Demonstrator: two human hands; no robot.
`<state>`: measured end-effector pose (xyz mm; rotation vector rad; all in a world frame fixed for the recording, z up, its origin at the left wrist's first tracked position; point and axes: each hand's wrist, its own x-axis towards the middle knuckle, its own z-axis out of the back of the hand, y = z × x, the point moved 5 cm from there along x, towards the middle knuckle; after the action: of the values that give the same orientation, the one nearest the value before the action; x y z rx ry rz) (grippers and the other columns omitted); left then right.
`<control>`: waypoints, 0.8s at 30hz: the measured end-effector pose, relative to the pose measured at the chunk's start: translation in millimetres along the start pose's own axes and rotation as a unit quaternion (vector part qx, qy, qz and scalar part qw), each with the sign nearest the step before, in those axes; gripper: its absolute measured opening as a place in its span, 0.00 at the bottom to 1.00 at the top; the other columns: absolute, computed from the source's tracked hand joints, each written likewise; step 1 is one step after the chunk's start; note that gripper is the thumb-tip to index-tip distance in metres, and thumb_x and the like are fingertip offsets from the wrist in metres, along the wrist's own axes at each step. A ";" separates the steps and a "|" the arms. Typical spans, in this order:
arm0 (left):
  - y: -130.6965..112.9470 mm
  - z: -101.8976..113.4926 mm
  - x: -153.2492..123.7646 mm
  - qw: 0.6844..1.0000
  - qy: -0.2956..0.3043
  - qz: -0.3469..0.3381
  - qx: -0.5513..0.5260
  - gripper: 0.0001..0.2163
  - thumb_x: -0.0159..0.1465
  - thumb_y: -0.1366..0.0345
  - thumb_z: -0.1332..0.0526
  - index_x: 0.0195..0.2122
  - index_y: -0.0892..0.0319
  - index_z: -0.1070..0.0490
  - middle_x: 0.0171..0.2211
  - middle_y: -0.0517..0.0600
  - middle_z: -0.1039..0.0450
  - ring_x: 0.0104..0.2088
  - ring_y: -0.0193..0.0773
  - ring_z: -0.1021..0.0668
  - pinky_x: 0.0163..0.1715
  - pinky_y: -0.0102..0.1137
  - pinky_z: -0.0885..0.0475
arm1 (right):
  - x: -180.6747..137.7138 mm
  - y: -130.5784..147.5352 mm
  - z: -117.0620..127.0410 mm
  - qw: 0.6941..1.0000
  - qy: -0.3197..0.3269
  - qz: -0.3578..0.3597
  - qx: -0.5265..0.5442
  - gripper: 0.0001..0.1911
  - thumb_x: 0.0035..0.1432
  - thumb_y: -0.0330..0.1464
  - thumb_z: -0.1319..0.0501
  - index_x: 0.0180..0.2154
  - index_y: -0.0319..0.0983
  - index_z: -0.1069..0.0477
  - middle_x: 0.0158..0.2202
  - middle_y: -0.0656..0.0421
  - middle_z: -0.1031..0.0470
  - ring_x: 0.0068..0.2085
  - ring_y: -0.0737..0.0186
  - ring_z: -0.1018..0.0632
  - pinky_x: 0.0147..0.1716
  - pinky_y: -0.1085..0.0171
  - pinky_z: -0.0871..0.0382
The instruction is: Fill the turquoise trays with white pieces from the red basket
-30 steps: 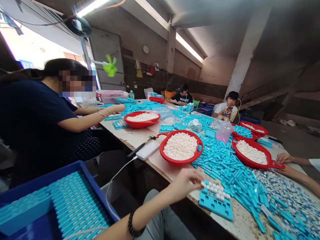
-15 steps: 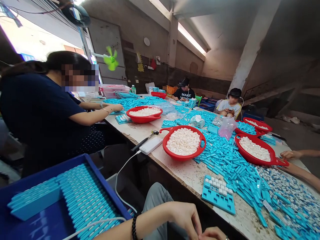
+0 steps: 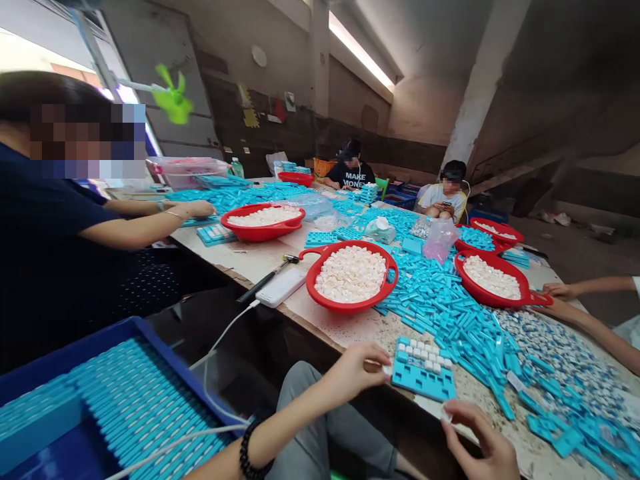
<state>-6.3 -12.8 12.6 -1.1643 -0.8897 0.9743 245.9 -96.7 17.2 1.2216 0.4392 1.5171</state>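
Observation:
My left hand (image 3: 354, 375), with a black bead bracelet on its wrist, pinches a small white piece at the left edge of a turquoise plastic grid (image 3: 424, 385). White pieces fill the upper rows of that grid, which lies on the table near its front edge. My right hand (image 3: 481, 440) is below the grid at the table edge, holding a small white piece (image 3: 445, 416) between its fingertips. To the right of the grid spreads a heap of turquoise strips (image 3: 450, 320). Behind it stands a red basin (image 3: 350, 307) full of white pieces.
A blue crate (image 3: 103, 340) of stacked turquoise strips sits at lower left. A white power bank (image 3: 280, 287) with a cable lies on the table. Co-workers sit on the left, far end and right, with more red basins among the strips.
My right hand has risen into view at the lower right. My left hand has moved back to the grid's left edge, and the whole view has shifted left.

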 end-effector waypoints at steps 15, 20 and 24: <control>22.2 37.5 30.2 0.966 -0.020 -0.061 0.249 0.11 0.61 0.59 0.37 0.42 0.55 0.20 0.42 0.52 0.18 0.42 0.46 0.18 0.47 0.35 0.24 | 60.5 -48.4 38.1 0.909 0.236 -0.064 -0.337 0.13 0.56 0.23 0.45 0.37 0.39 0.24 0.35 0.54 0.20 0.36 0.56 0.19 0.37 0.63 0.29; 14.1 37.1 27.7 0.962 -0.013 -0.074 0.262 0.11 0.64 0.59 0.40 0.40 0.55 0.20 0.40 0.52 0.19 0.40 0.43 0.18 0.44 0.31 0.24 | 64.5 -43.0 35.8 0.845 0.285 -0.079 -0.446 0.16 0.57 0.20 0.44 0.43 0.38 0.24 0.35 0.52 0.20 0.37 0.55 0.19 0.36 0.65 0.35; 4.7 27.5 28.3 0.966 0.002 -0.068 0.249 0.10 0.64 0.61 0.39 0.41 0.56 0.20 0.39 0.52 0.19 0.38 0.42 0.18 0.42 0.31 0.24 | 66.9 -40.9 29.0 0.815 0.327 -0.094 -0.468 0.15 0.59 0.20 0.45 0.43 0.38 0.24 0.34 0.51 0.20 0.38 0.55 0.20 0.37 0.65 0.37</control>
<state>-23.2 23.0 14.5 -0.6678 -0.6580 1.0070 299.0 -32.9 27.0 -0.1370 0.1731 1.6259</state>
